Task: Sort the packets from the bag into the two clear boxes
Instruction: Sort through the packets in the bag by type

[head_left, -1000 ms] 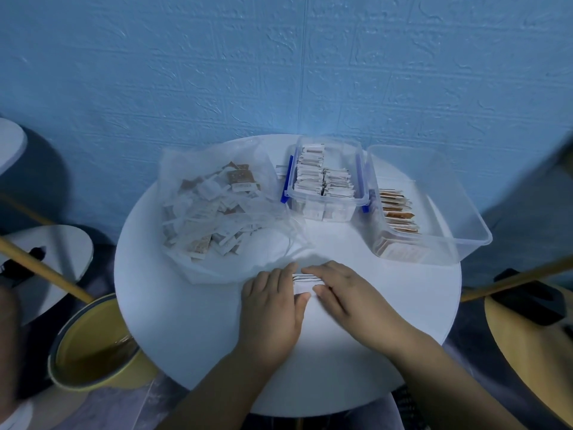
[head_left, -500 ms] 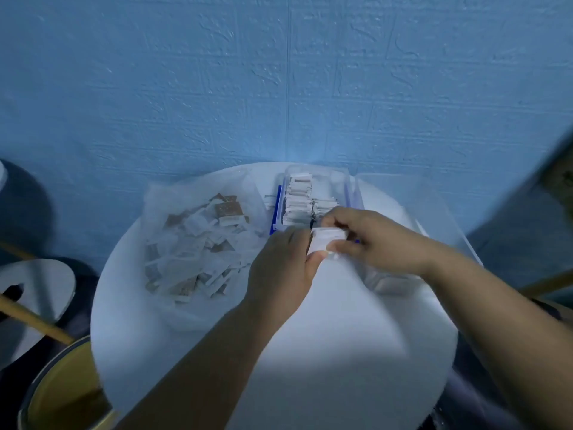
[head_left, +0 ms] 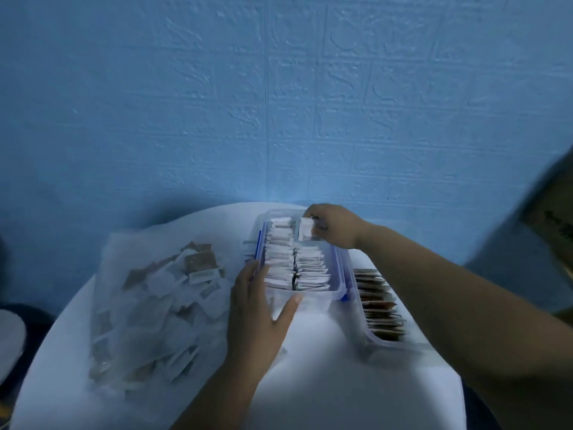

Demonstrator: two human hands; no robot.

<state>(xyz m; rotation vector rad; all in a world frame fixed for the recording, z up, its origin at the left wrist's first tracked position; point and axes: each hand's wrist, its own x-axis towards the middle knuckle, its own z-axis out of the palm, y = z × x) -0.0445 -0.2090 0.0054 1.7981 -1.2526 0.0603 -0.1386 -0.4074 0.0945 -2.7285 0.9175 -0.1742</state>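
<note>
Head view: box [head_left: 322, 301] being braced by spread left hand [head_left: 257, 311].
Seemingly light, limp packets [head_left: 305, 230] are being pinched edgewise by right hand [head_left: 335, 226].

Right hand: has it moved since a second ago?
Yes. The right hand went from the table in front of the blue-latched box to that box's far end, away from the person, where it pinches a white packet stack.

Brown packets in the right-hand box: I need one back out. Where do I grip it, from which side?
Pinch a top edge from above: the brown packets stand on edge in a packed row inside the clear box, so only their upper edges show.
</note>
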